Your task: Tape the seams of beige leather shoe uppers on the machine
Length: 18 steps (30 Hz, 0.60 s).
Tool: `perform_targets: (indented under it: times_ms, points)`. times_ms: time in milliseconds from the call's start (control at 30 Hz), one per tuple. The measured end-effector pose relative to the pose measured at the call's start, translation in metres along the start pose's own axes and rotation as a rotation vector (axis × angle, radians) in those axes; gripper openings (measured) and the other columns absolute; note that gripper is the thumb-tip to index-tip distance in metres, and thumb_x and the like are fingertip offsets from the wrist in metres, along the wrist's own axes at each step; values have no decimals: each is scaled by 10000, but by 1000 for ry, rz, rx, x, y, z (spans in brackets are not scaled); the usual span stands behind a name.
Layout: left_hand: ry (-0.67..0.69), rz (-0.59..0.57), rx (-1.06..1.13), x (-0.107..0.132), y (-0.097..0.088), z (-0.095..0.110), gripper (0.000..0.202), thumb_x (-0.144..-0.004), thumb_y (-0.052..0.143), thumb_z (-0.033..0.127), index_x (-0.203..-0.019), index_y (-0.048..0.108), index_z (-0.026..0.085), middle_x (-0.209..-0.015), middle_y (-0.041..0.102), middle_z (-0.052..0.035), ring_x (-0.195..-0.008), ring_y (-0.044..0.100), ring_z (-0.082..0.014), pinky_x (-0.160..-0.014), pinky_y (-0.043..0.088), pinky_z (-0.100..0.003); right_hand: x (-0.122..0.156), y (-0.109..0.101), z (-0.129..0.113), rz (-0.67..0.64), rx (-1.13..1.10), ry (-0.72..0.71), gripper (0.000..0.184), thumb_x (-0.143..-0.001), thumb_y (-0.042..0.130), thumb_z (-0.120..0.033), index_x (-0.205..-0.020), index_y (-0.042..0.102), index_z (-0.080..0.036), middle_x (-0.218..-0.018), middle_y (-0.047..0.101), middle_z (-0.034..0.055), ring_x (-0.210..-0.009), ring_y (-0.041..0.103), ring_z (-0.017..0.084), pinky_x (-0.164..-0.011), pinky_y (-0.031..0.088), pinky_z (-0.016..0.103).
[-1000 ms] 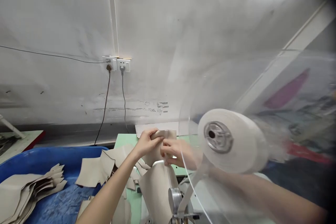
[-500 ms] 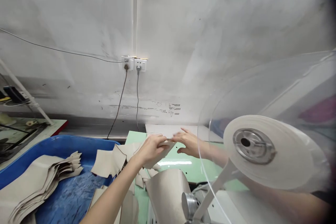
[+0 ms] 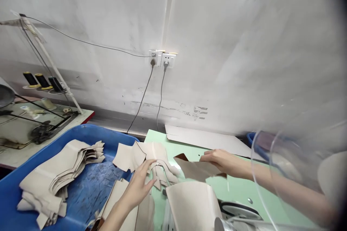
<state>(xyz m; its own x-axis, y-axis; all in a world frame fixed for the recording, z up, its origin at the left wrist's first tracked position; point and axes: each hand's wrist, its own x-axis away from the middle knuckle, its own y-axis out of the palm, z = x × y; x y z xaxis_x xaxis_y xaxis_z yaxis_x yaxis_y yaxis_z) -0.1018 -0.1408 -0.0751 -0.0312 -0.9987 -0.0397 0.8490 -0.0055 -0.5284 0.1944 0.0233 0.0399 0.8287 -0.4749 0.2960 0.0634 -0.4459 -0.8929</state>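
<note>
My right hand (image 3: 223,161) is closed on the edge of a cut beige leather-like piece (image 3: 196,169), holding it above the green tabletop; a brown underside shows at its corners. My left hand (image 3: 138,184) has its fingers and thumb apart and holds nothing. It hovers by the right rim of the blue tub, close to a spread of beige pieces (image 3: 154,149) with notched ends on the table. Below both hands, a curved beige piece (image 3: 193,202) lies over the machine in front of me.
The blue tub (image 3: 108,132) at left holds stacked beige pieces (image 3: 65,168). Beyond it, thread spools (image 3: 42,80) stand over another work table. A clear disc (image 3: 257,184) and white roll (image 3: 333,169) are at right. Plugged cords (image 3: 161,94) hang along the wall.
My hands have parted: the left moved back toward the tub side and opened, while the right now holds the beige piece. The view has swung left, bringing the spools into sight.
</note>
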Motion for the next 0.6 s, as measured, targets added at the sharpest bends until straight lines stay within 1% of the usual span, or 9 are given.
perform_targets:
  times_ms: [67,133,167,233,300,367,433,500,600]
  points:
    - [82,-61,-16,-29,14,12,740,-827,587,240,-1485,257,313,-1518,383,-87,-1390,344,-279,-1126,317,-450,-10,-7,-15,3,139,-23,542,-706,337,54,-955,694,-269,-795,616,32,-663,538,155,-569,283,277]
    - [184,-138,-56,-58,30,20,868,-769,649,223,-1507,203,322,-1548,345,-67,-1441,250,-288,-1173,219,-496,-18,-11,-26,12,217,-43,612,-658,333,82,-999,692,-278,-799,614,29,-682,547,158,-575,281,272]
    - [219,-157,-79,-69,38,21,854,-747,663,200,-1489,256,319,-1509,412,-63,-1430,275,-284,-1187,167,-514,-20,-13,-28,17,218,-52,619,-655,331,88,-1004,689,-278,-818,618,28,-701,557,157,-580,288,266]
    - [221,-148,-129,-80,50,16,637,-741,645,151,-1336,485,310,-1289,621,-45,-1313,441,-268,-1191,78,-543,-19,-16,-28,36,181,-52,602,-670,331,83,-1001,685,-274,-871,627,27,-733,574,150,-587,308,256]
    - [144,-112,-168,-74,54,2,323,-758,610,131,-1037,663,285,-991,719,-14,-1115,571,-249,-1173,43,-576,-14,-17,-23,66,125,-16,573,-721,329,56,-1030,679,-277,-935,634,33,-747,585,145,-601,338,253]
    - [56,-80,-159,-54,50,-15,165,-780,580,142,-824,690,257,-864,719,-12,-1032,592,-247,-1152,59,-598,-6,-15,-15,89,30,41,476,-821,335,-31,-1046,678,-272,-978,640,45,-764,595,151,-634,390,261]
    - [-16,-32,-64,-27,38,-26,131,-809,570,193,-808,690,246,-921,718,-38,-1073,578,-263,-1145,138,-568,2,-9,-7,95,-116,86,402,-888,331,-126,-1029,683,-259,-983,651,48,-828,607,168,-706,451,279]
    - [-103,46,102,-3,23,-29,136,-844,569,296,-884,682,231,-1012,702,-70,-1090,576,-271,-1087,310,-475,5,-2,1,54,-324,146,364,-924,322,-216,-996,678,-230,-931,651,51,-858,612,184,-714,506,286]
    - [-202,145,358,12,-5,-26,286,-864,557,458,-893,650,189,-918,692,-68,-898,624,-238,-803,488,-310,-12,6,11,-74,-639,229,348,-938,366,-394,-987,644,-190,-902,621,60,-814,617,195,-575,555,258]
